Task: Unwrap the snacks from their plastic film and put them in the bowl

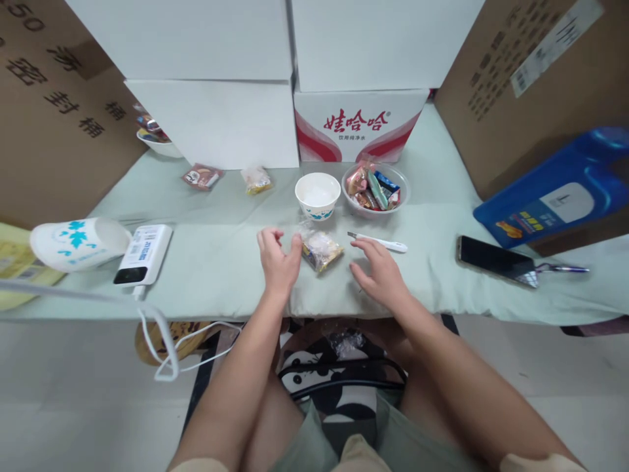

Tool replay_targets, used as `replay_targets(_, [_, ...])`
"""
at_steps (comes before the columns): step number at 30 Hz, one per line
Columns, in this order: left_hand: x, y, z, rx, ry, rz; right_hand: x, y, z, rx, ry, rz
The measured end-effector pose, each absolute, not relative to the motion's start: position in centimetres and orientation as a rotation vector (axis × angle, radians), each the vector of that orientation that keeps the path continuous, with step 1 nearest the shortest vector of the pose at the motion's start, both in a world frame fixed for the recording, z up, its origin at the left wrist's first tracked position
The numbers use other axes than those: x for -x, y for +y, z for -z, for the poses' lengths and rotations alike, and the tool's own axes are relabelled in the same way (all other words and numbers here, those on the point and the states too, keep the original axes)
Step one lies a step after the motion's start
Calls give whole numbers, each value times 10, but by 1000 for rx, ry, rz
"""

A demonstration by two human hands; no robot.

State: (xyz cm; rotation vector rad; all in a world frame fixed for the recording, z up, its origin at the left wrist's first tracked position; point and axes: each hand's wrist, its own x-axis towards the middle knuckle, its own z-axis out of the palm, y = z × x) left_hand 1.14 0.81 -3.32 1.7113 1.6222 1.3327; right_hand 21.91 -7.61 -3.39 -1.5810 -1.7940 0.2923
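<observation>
On the green cloth in front of me lies a small clear packet (pixel 323 252) with yellow and dark printing. My left hand (pixel 279 259) is just left of it, fingers loosely curled and thumb apart, close to the packet's edge; nothing shows in it. To the packet's right, my right hand (pixel 377 270) hovers with fingers spread and holds nothing. Its fingertips are beside a white utility knife (pixel 388 243). Behind the packet stands a paper bowl (pixel 318 196) with whitish contents. Right of that is a clear plastic bowl (pixel 403 196) full of wrapped snacks.
Two wrapped snacks, a brown one (pixel 202 176) and a clear one (pixel 257 179), lie back left. At left are a tipped paper cup (pixel 73 244) and a cabled power bank (pixel 143 254). A phone (pixel 496 261) and blue bottle (pixel 550 196) are right. Boxes (pixel 361 128) line the back.
</observation>
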Motion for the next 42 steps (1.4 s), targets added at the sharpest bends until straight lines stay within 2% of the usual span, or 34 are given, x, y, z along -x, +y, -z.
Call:
replay_targets(4, [-10, 1, 25, -1760, 1501, -913, -204, -69, 38, 1429, -1890, -397])
replay_targets(6, [-11, -2, 24, -1748, 1377, -856, -195, -65, 39, 1376, -1882, -448])
replay_targets(10, [-13, -2, 27, -1610, 1185, -897, -185, -63, 39, 1305, -1869, -470])
replay_targets(15, [-18, -1, 32, -1701, 1179, -958, -188, -60, 40, 1466, -1660, -313])
replay_targets(21, [-6, -12, 23, -1345, 895, -1156, -182, -64, 33, 1253, -1657, -582])
replay_targets(24, [4, -13, 22, -1227, 1049, -1210, -172, -75, 29, 1085, -1842, -637])
replay_targets(27, [10, -10, 25, -1448, 1258, -1025, -167, -85, 26, 995, -2179, -619])
replay_targets(31, [10, -8, 31, -1774, 1341, -741, -170, -91, 21, 1281, -2252, -526])
replay_targets(37, [4, -10, 30, -1804, 1236, -731, -185, -84, 15, 1944, -1945, -381])
replay_targets(40, [0, -12, 29, -1629, 1197, -774, -192, -80, 15, 2040, -1846, -406])
replay_targets(42, [-3, -12, 28, -1512, 1174, -824, -195, -80, 14, 2013, -1787, -303])
